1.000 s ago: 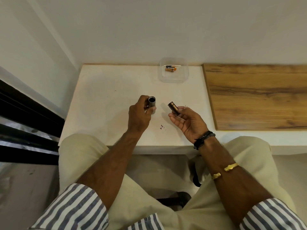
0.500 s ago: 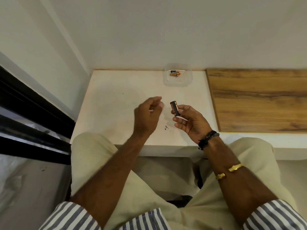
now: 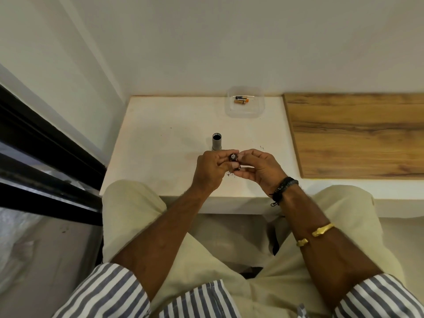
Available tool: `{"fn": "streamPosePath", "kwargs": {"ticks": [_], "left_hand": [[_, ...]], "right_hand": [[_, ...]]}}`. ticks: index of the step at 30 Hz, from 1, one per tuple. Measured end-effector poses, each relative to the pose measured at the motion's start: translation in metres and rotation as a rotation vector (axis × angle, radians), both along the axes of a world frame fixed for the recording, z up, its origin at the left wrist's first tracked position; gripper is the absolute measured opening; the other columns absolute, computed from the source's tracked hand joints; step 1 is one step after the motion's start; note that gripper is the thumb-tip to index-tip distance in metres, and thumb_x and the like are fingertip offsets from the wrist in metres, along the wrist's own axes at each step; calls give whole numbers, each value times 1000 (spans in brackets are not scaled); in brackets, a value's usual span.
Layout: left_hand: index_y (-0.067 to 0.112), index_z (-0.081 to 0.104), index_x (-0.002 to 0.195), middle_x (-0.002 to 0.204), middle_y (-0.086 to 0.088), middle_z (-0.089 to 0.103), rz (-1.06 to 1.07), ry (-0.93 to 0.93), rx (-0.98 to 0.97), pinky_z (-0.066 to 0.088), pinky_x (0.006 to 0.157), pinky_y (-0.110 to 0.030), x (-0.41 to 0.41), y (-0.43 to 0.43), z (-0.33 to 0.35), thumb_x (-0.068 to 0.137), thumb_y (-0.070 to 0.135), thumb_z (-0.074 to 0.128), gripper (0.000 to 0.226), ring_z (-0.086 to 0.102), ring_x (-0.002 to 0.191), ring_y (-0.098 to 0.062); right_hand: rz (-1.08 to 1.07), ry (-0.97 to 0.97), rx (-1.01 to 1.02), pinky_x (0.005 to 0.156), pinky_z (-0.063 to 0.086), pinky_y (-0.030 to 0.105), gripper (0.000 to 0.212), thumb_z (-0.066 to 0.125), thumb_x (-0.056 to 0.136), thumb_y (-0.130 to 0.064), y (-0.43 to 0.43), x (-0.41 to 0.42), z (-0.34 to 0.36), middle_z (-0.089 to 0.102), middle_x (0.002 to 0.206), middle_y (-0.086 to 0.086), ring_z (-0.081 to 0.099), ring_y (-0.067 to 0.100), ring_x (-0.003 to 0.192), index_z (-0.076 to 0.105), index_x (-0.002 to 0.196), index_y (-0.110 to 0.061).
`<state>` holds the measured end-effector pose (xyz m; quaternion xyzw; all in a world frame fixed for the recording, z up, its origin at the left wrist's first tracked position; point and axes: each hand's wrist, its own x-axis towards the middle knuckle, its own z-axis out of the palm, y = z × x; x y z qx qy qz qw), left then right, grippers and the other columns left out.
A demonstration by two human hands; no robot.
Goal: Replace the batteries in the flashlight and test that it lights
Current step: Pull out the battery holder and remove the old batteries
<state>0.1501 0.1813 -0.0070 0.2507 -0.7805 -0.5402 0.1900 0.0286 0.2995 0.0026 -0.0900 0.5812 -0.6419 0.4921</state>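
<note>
We look down from head height at a seated person's two bare forearms, which reach forward over a white tabletop (image 3: 160,145); the left hand (image 3: 210,168) and the right hand (image 3: 257,167) meet near its front edge, and between them they pinch a small dark holder (image 3: 233,157); the left hand's thumb and fingers curl onto its left side, the right hand's fingertips close on its right side, and its round end, with pale metal on it, faces up toward us; we cannot tell whether any cells sit inside it. Just beyond the hands a grey tube (image 3: 216,142), the flashlight's body, stands upright on the tabletop with its open dark mouth on top, apart from both hands. Farther back, against the wall (image 3: 229,42), sits a clear tub (image 3: 257,109) that holds loose batteries (image 3: 241,100), black and orange, lying on their sides. To the right a wooden board (image 3: 355,134) lies flush beside the white surface. The right wrist wears a dark band (image 3: 284,187), and a gold bangle (image 3: 317,232) sits higher on that forearm; striped sleeves (image 3: 110,292) are rolled up at both elbows; cream trousers (image 3: 133,210) cover the knees under the tabletop's edge; a black frame (image 3: 46,157) runs along the left.
</note>
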Motion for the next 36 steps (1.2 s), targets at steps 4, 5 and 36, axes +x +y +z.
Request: {"fn": "streamPosePath", "kwargs": {"ticks": [4, 5, 36], "left_hand": [[7, 71, 120, 107, -8, 77, -1, -11, -82, 47, 85, -3, 0, 0, -4, 88, 8, 73, 32, 71, 95, -7], [8, 71, 119, 107, -8, 77, -3, -17, -96, 47, 85, -2, 0, 0, -5, 88, 8, 74, 32, 71, 95, -6], [7, 73, 116, 102, -8, 78, 123, 64, -62, 60, 87, -27, -8, 7, -4, 88, 11, 75, 28, 76, 92, -14]], "right_hand": [[1, -8, 12, 71, 63, 29, 20, 65, 94, -3, -1, 0, 0, 77, 99, 17, 78, 31, 88, 68, 110, 9], [0, -8, 17, 71, 63, 29, 20, 65, 94, -2, -1, -1, -1, 77, 99, 18, 78, 31, 87, 68, 110, 10], [-79, 60, -17, 77, 64, 34, 16, 72, 93, -16, -1, 3, -8, 78, 96, 16, 77, 31, 92, 75, 100, -3]]}}
